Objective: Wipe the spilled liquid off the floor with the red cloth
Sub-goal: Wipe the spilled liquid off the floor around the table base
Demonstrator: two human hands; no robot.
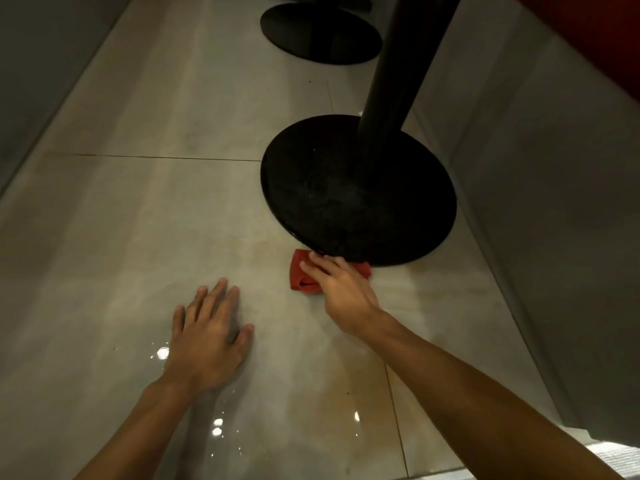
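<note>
A folded red cloth (300, 278) lies on the grey tiled floor, touching the near edge of a round black table base (356, 199). My right hand (341, 292) presses on the cloth with its fingers wrapped over it, hiding most of its right part. My left hand (207, 336) rests flat on the floor, fingers spread, holding nothing. Spilled liquid (332, 393) shows as a brownish wet patch with shiny droplets on the tiles between and below my forearms.
The table's black post (398, 64) rises from the base. A second black round base (320, 32) stands farther back. Grey panels (540, 202) wall the right side, and a grey wall (38, 74) bounds the left.
</note>
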